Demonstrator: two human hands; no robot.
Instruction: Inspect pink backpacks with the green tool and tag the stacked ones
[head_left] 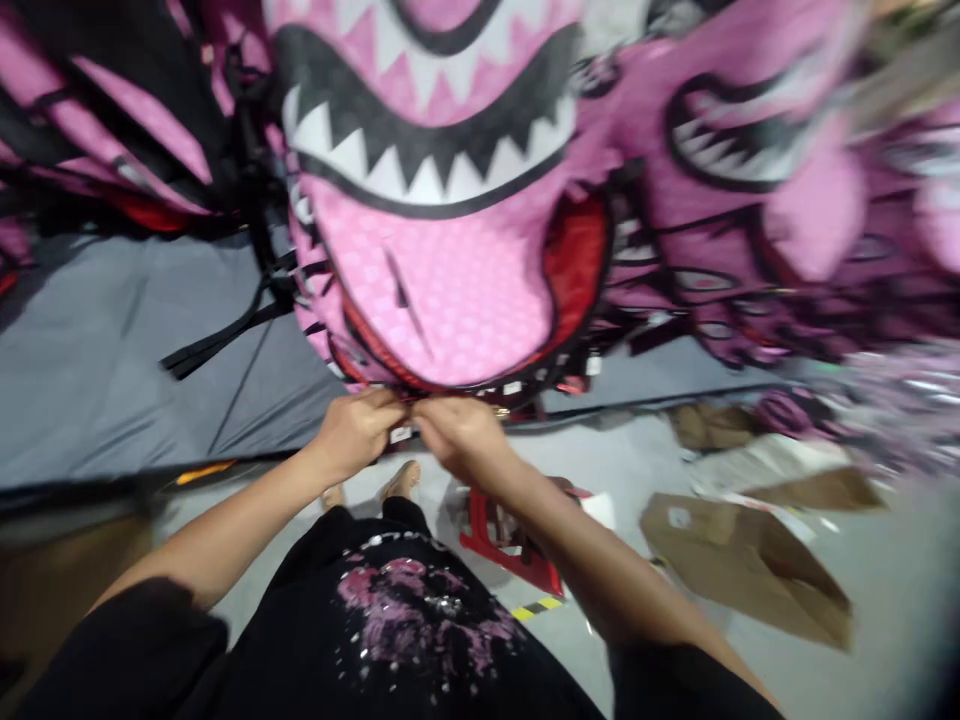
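Note:
A pink backpack [450, 270] with a black shark mouth and white teeth lies at the front edge of the grey-covered table, its top pointing away from me. Its zipped edge hangs partly open, and red lining [577, 255] shows on the right side. My left hand [360, 428] is closed on the backpack's near edge, fingers pinched at the dark trim. Close beside it, my right hand [459, 425] pinches the same edge. Whether either holds a zipper pull is hidden by the fingers and blur.
More pink backpacks [720, 180] are heaped to the right, others [127, 130] to the left. A black strap [217, 340] lies on the grey table cover [112, 350]. Below stand a red stool [510, 545] and, on the floor, opened cardboard [742, 560].

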